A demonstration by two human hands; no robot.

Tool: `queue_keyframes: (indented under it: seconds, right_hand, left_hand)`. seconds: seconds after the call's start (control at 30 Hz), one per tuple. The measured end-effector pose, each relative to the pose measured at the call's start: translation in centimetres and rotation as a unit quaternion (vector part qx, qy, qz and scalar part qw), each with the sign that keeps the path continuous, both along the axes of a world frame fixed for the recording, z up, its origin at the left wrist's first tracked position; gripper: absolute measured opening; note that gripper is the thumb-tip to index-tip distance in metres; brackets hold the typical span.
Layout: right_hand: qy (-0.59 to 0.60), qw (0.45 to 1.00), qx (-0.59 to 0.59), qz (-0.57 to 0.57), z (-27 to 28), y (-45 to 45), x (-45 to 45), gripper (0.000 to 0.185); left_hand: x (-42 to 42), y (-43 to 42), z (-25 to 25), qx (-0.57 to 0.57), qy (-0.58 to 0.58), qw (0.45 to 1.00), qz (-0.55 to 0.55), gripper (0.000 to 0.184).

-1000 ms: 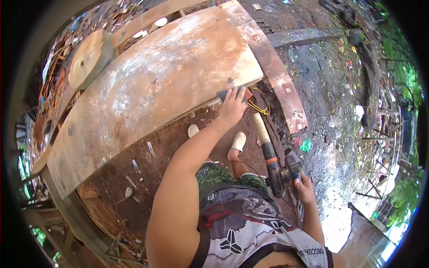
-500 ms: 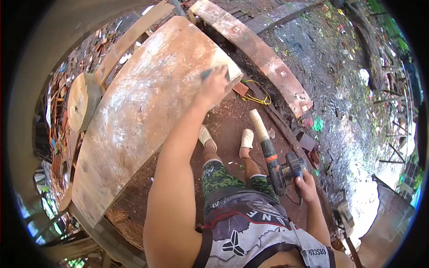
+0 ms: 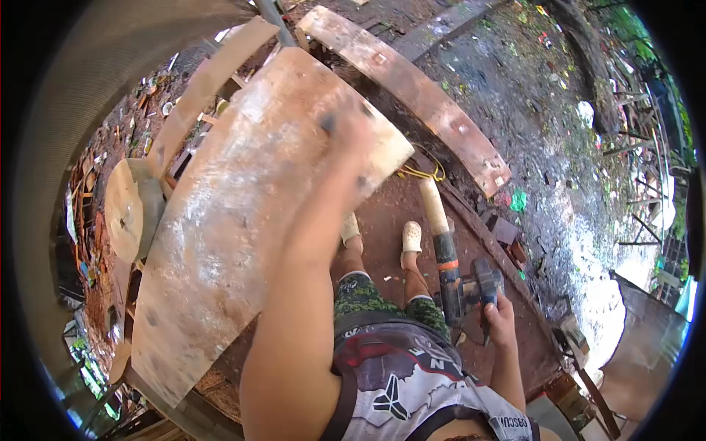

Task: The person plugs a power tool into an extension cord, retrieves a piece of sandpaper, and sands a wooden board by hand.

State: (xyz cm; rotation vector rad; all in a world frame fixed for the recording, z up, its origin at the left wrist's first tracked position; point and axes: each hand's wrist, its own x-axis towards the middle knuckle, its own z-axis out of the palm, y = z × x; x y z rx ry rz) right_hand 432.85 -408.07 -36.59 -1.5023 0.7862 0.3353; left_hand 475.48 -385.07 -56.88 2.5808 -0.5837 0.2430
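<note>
A large wedge-shaped wooden tabletop (image 3: pixel 243 213), brown with whitish dusty patches, fills the left and middle. My left hand (image 3: pixel 354 126), smeared by motion, is over its far right part, beside a paler strip of bare wood. A dark grey pad (image 3: pixel 328 122) shows at the hand's left side, apparently in its grip; what kind it is I cannot make out. My right hand (image 3: pixel 500 320) is wrapped round the handle of a dark handheld power tool (image 3: pixel 483 283). A black barrel with an orange ring and a long pale tube (image 3: pixel 434 206) points away from me beside it.
Beyond the tabletop lies a curved wooden bench (image 3: pixel 412 88). A second bench (image 3: pixel 213 88) and a round log stool (image 3: pixel 125 209) stand at the left. A yellow cord (image 3: pixel 435 170) lies near the tabletop's right corner. Wet, littered ground (image 3: pixel 537 162) extends to the right.
My left hand has moved left and farther from the tabletop's right corner, with the dark pad. The whole view has shifted slightly. My right hand still holds the power tool.
</note>
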Motion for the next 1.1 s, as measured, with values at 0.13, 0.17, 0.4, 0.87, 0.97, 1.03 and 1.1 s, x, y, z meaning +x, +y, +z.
queue_keyframes:
  seconds: [0.13,0.17,0.4,0.87,0.97,1.03,1.1]
  right_hand:
    - [-0.004,0.999,0.016,-0.046,0.5,3.2,2.3,0.067]
    - [-0.004,0.999,0.011,-0.048,0.8,3.7,2.9,0.067]
    - [0.125,0.992,0.0,0.019,5.0,8.2,8.5,0.044]
    - [0.08,0.995,-0.057,-0.006,6.5,11.0,12.1,0.04]
    - [0.093,0.994,-0.058,-0.003,7.3,10.7,12.3,0.041]
    - [0.086,0.995,-0.057,0.011,7.6,10.9,11.7,0.04]
    - [0.097,0.993,-0.062,0.003,8.0,11.5,11.6,0.039]
  left_hand:
    - [-4.4,0.0,1.1,-0.065,0.044,0.996,-0.042,0.041]
    - [-0.6,1.3,1.3,-0.074,0.048,0.996,-0.007,0.04]
    - [5.5,3.8,3.9,0.253,-0.041,0.965,-0.061,0.04]
    - [9.7,6.0,3.5,-0.018,-0.018,1.0,0.003,0.034]
    - [19.0,9.8,1.2,-0.151,-0.037,0.986,0.055,0.031]
    - [20.5,10.2,3.9,0.127,0.129,0.983,-0.023,0.03]
    - [18.1,7.9,3.6,-0.097,0.144,0.984,0.039,0.027]
